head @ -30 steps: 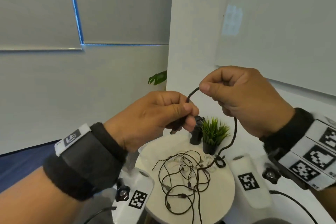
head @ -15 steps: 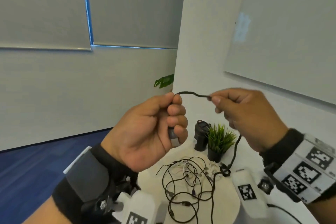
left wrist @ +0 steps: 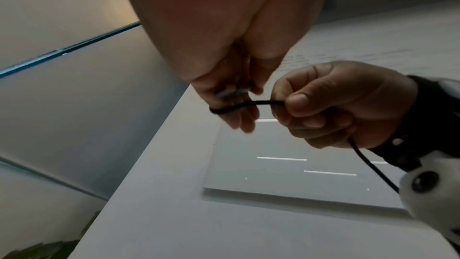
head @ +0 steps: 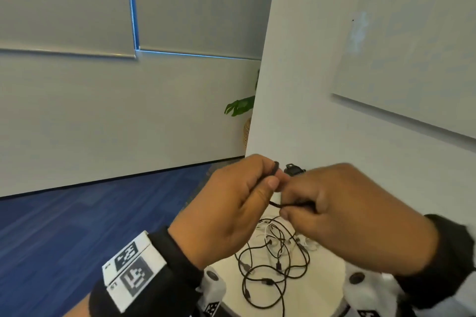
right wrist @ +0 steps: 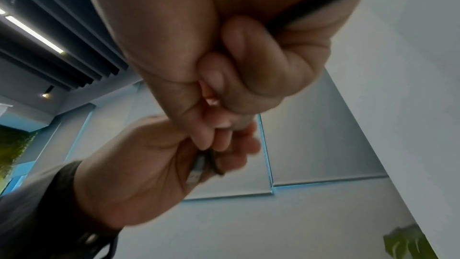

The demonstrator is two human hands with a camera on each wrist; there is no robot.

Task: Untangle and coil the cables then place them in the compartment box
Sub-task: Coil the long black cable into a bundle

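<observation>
While raised together above the round table [head: 327,280], left hand [head: 231,211] fingers curled around black cable [left wrist: 251,103] end, right hand [head: 355,216] pinching same cable, remaining cables [head: 273,265] tangled on tabletop.

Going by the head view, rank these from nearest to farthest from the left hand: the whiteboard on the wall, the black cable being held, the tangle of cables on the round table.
1. black cable: held in the left hand itself, stretched across to the right hand.
2. tangle of cables: below the hands, on the round table.
3. whiteboard: up on the right wall, well beyond.
</observation>
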